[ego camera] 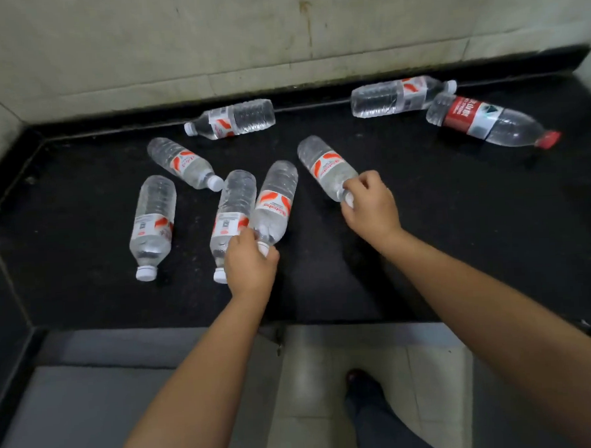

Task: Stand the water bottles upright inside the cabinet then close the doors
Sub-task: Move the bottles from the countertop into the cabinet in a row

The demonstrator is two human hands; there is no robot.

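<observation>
Currently eight bottles are laid flat on the black counter (424, 234); none upright. Left hand (250, 265) is curled round the neck of a bottle (275, 204), which is touching a neighbour bottle (232, 217). Right hand (372, 206) is gripped on the cap end of another bottle (325, 165). A red-label bottle (487, 121) with red cap is seen far right, against a clear one (397, 95). Label text is unreadable. A shoe (360, 381) is seen on the tile floor below.
</observation>
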